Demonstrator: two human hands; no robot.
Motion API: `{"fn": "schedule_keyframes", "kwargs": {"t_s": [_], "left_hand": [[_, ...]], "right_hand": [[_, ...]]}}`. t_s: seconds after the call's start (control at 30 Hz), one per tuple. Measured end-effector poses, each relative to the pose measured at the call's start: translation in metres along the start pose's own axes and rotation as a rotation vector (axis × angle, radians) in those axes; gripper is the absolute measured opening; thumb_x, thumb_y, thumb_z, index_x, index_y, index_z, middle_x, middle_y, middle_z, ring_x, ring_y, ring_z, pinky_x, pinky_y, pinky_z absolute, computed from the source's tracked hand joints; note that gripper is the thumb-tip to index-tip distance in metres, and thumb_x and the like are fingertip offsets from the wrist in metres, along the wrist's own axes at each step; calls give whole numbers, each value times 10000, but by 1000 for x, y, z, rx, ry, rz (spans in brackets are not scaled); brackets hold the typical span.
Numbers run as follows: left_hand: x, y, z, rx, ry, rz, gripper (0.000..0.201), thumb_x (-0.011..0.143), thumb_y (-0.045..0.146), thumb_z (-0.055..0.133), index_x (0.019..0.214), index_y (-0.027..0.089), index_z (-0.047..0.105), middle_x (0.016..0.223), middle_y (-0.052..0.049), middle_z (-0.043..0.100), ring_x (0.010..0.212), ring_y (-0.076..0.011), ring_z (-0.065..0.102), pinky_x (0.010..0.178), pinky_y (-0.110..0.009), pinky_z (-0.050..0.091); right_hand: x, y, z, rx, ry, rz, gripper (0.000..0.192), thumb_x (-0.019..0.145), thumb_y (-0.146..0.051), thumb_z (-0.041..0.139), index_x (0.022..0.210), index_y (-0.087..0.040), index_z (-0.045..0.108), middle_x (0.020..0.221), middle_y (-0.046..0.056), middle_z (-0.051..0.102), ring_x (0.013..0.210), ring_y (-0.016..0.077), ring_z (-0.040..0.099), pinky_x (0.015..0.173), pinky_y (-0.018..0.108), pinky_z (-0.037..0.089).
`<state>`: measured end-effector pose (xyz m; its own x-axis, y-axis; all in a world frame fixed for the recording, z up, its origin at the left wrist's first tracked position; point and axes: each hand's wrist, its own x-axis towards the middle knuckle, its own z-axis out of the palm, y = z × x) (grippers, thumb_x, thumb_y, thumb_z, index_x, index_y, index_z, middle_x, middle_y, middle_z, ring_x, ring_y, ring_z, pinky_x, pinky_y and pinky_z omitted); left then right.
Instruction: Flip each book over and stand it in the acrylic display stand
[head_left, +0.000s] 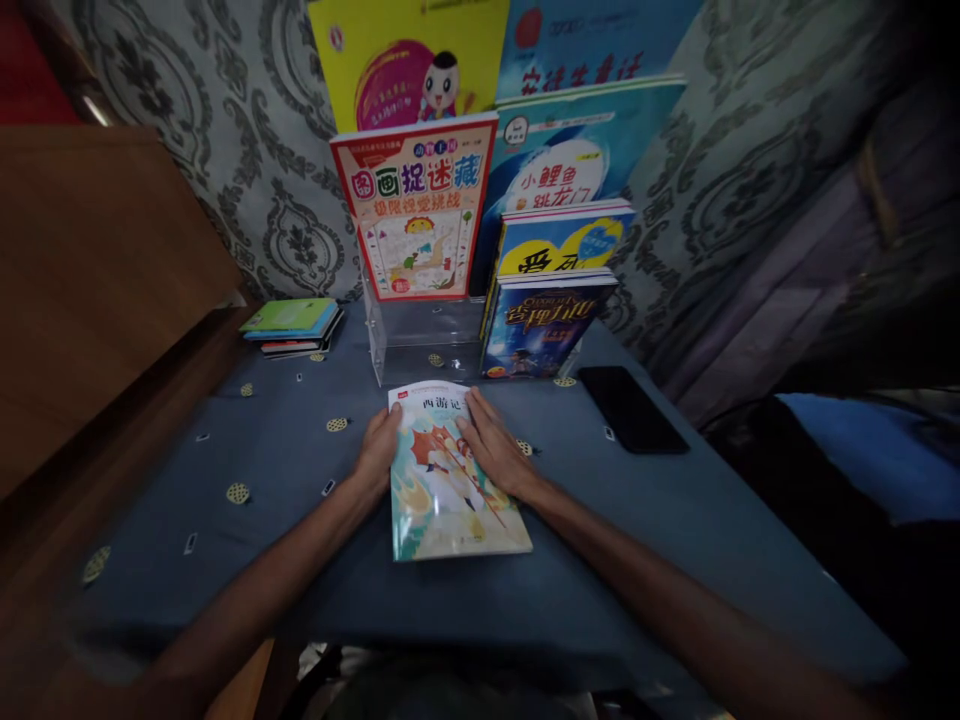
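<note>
Tabletop (277, 455), book (424, 515) partly under right hand (496, 445)

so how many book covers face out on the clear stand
6: left side, yellow-green cover above red-bordered cover; right side, top down, blue cover, teal cover, yellow-and-blue cover, navy cover. More books may be hidden behind.

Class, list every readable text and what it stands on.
"西游记": held book
"动物王国": red-bordered book
"图画捉迷藏": same
"极限视觉挑战": same
"小鲤鱼跳龙门": teal book
"安徒生童话": blue book behind
"查理九世", stylised: dark blue book
Partly hidden: yellow-and-blue book's title
Too small or blurred: other cover print, tablecloth labels
</note>
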<state>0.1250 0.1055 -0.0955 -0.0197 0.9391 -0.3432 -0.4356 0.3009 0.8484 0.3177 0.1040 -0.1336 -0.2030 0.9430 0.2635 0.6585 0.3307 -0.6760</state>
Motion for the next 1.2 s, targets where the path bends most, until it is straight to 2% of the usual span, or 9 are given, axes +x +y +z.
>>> {"fn": "schedule_keyframes", "kwargs": {"t_s": [0.13, 0.23, 0.47, 0.57, 0.63, 0.77, 0.83, 1.0, 1.2], "left_hand": [[-8, 9, 13, -38, -42, -76, 308, 924, 431, 639, 985, 130, 659, 878, -116, 771, 885, -310, 764, 826, -444, 629], [-10, 13, 13, -44, -31, -60, 308, 915, 426, 647, 971, 124, 659, 890, -142, 769, 886, -317, 763, 820, -447, 629], [0, 11, -14, 21, 52, 65, 290, 893, 420, 651, 989, 147, 637, 840, -93, 752, 794, -261, 753, 720, -360, 616], [9, 17, -34, 293, 75, 198, 351, 865, 434, 677, 1074, 162, 601, 853, -60, 734, 781, -227, 732, 715, -327, 593], [13, 24, -45, 625, 68, 351, 381, 870, 403, 665, 1156, 168, 578, 913, -66, 725, 848, -231, 719, 772, -348, 584], [10, 34, -53, 1407, 67, 723, 397, 931, 310, 560, 1299, 161, 544, 1300, -163, 620, 1239, -297, 587, 1028, -471, 490], [8, 30, -53, 1642, 45, 814, 410, 973, 311, 495, 1345, 140, 523, 1430, -196, 538, 1347, -308, 509, 1094, -490, 438], [8, 6, -50, 1882, -21, 855, 467, 1018, 337, 428, 1403, 79, 483, 1498, -218, 494, 1428, -310, 441, 1181, -492, 355], [20, -6, -33, 1881, -177, 936, 519, 1025, 391, 422, 1422, 61, 477, 1529, -215, 458, 1462, -281, 399, 1203, -454, 353]], "right_hand": [[2, -4, -1, 307, 39, 101, 720, 992, -663, 303, 1582, -251, 317, 1662, 75, 264, 1537, 248, 224, 1258, 511, 201], [4, -4, 0, 452, 55, 128, 782, 932, -740, 389, 1558, -271, 373, 1658, 59, 284, 1543, 239, 204, 1272, 470, 136], [7, -3, -4, 429, 114, -53, 746, 914, -708, 485, 1501, -248, 476, 1653, 99, 296, 1529, 279, 248, 1257, 505, 181], [6, -1, -1, 305, 67, -126, 635, 967, -616, 464, 1467, -228, 522, 1620, 130, 361, 1512, 291, 295, 1232, 534, 247], [5, 2, 2, 185, 4, -140, 556, 980, -534, 482, 1416, -202, 578, 1572, 162, 433, 1493, 316, 332, 1204, 568, 293], [2, 7, 6, -25, -19, -163, 448, 971, -350, 505, 1366, -169, 616, 1530, 185, 485, 1436, 326, 429, 1157, 582, 363], [1, 6, 5, -70, -12, -171, 429, 972, -307, 489, 1351, -161, 625, 1507, 184, 513, 1402, 311, 477, 1144, 563, 387], [2, 4, 0, -65, -22, -156, 415, 949, -259, 501, 1314, -133, 652, 1463, 195, 557, 1364, 293, 527, 1141, 513, 418], [0, 0, -4, 39, -23, -170, 434, 954, -260, 469, 1354, -195, 624, 1453, 145, 581, 1360, 276, 536, 1128, 522, 442]]}}
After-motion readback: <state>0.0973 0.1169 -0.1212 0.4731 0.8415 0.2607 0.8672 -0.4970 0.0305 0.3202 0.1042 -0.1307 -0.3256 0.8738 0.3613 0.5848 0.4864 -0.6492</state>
